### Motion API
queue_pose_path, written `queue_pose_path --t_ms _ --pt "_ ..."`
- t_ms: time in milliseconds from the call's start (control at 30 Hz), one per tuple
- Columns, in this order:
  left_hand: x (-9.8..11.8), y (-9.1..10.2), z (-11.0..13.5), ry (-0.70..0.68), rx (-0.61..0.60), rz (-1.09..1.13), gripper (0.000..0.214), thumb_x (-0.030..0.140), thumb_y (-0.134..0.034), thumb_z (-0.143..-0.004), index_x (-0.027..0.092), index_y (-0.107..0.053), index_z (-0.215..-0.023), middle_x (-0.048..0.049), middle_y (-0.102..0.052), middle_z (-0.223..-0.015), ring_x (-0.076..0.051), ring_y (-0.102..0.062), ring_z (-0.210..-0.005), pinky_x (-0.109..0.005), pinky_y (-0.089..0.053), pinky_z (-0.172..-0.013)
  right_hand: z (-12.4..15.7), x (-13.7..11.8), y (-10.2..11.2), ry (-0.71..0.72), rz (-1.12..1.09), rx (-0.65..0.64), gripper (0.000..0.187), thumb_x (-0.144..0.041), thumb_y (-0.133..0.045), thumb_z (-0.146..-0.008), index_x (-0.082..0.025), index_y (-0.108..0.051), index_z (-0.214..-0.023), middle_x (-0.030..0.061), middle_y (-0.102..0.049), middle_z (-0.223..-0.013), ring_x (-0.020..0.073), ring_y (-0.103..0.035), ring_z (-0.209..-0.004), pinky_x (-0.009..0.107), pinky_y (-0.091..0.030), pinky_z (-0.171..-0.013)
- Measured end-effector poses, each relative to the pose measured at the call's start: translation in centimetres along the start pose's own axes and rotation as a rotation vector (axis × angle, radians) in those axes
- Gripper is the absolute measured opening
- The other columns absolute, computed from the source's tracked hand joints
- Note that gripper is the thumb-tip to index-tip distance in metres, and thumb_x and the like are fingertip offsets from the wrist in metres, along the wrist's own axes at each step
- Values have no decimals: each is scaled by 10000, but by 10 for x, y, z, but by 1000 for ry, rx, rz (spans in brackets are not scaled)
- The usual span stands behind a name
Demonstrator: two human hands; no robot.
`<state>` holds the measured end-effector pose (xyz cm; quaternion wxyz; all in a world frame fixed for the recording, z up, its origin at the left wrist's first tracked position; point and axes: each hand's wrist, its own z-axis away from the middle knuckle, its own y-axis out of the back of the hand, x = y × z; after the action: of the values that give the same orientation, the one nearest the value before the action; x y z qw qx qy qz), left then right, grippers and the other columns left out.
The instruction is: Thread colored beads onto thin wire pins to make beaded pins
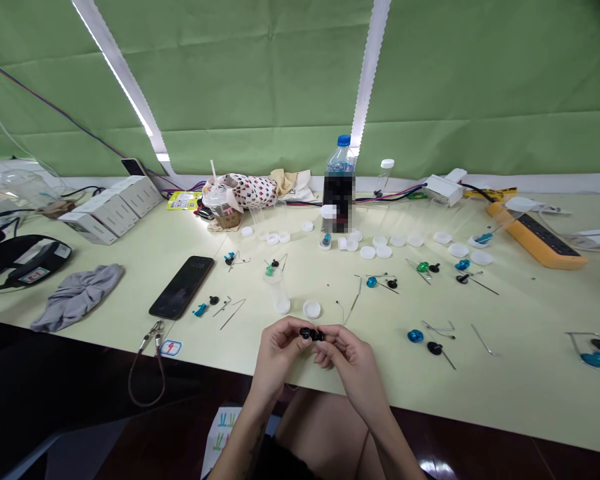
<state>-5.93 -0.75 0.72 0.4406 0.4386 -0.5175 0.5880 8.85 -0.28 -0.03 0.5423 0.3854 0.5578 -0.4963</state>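
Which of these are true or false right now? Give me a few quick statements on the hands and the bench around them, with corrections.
1. The left hand and right hand both pinch a small black piece: true.
2. A smartphone lies to the right of the hands: false; the smartphone lies to their left.
3. A blue-capped plastic bottle stands toward the back of the table: true.
4. An orange power strip touches the grey cloth: false; the orange power strip is at the far right, the grey cloth at the far left.
5. A white plastic cap lies just beyond the hands: true.
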Motion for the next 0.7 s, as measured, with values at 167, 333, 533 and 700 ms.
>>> queue_pose_path --t_ms 167,333,533,700 --pt "3 -1 0 -5 -11 -15 95 165 -711 -770 168 -739 -861 -56 -728 -838 -177 -640 -779 -270 -484 -735 0 -2 0 12 18 4 226 -361 -605 -868 -188 -679 -992 12 -654 -700 155 -604 -632 283 -496 -602" --pt "3 -2 0 -7 -10 -8 88 158 -695 -770 171 -740 -845 -50 -728 -829 -174 -637 -773 -271 -482 -738 -1 0 0 19 34 -5 245 -371 -583 -884 -189 -674 -1021 14 -655 -717 155 -603 -641 286 -499 -611" --pt "4 -4 0 -7 25 -9 125 117 -666 -755 176 -741 -836 -43 -718 -831 -163 -620 -757 -256 -472 -709 -1 2 0 5 2 3 299 -381 -627 -862 -212 -613 -1108 -9 -611 -740 160 -617 -691 292 -506 -652" --pt "3 -3 0 -5 24 -38 102 152 -677 -762 173 -737 -841 -33 -687 -763 -159 -594 -719 -254 -463 -680 -2 6 0 0 -31 14 249 -376 -666 -838 -215 -573 -1004 -8 -620 -754 157 -625 -682 284 -505 -633"
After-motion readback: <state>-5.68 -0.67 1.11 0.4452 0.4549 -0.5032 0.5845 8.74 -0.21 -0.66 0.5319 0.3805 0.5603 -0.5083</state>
